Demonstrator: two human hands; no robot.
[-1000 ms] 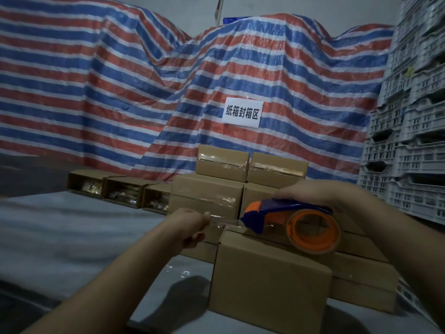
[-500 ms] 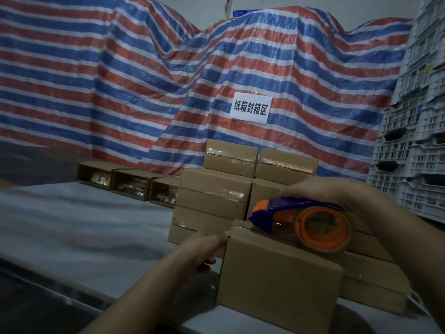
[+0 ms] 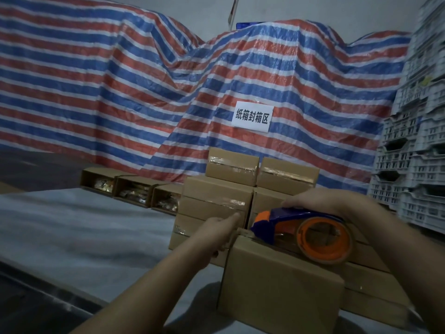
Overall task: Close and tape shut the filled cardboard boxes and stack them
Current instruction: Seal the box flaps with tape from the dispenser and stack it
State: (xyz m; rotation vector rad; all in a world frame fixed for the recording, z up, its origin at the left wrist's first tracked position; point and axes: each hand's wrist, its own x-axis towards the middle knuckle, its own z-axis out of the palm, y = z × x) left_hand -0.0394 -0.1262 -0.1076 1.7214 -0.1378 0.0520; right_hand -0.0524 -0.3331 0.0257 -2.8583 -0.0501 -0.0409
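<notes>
You face a red, white and blue striped tarpaulin [image 3: 120,92] draped across the back, with a white paper sign [image 3: 252,116] fixed to it. Grey wall [image 3: 313,8] shows above. White plastic crates [image 3: 414,153] tower at your right. Light is dim over the grey table [image 3: 72,237].

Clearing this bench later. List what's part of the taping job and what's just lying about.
Job:
near box
tape gun, held by right hand
left hand, pressing the box's end
taped stack
open boxes

Lying about:
striped tarp
sign
white crates
</notes>
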